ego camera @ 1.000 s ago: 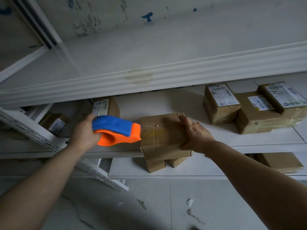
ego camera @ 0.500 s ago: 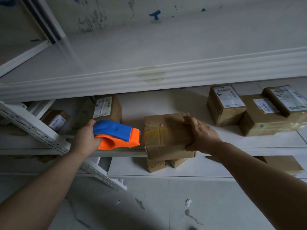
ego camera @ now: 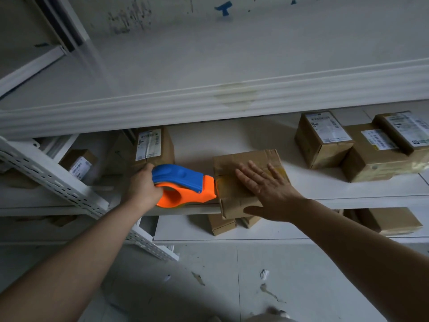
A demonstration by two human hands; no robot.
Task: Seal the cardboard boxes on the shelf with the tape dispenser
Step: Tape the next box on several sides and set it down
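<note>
Once curled, right hand (ego camera: 267, 189) seemingly flat.

Right hand (ego camera: 267, 189) released grip, now flat on box (ego camera: 234, 194).

My left hand (ego camera: 144, 189) and right hand (ego camera: 269, 190) are bare, forearms (ego camera: 76, 256) uncovered as far as I can see; a thin ring (ego camera: 262, 173) circles one right finger.

I couldn't see the fingers of the left hand (ego camera: 144, 189); the tape dispenser (ego camera: 183, 182) hid them. The right hand (ego camera: 267, 184) covered much of the cardboard box (ego camera: 234, 163). The labels (ego camera: 327, 130) were too small to read. The rightmost box (ego camera: 408, 133) ran out of view, and the shelf (ego camera: 348, 191) hid parts of the lower boxes (ego camera: 221, 226).
</note>
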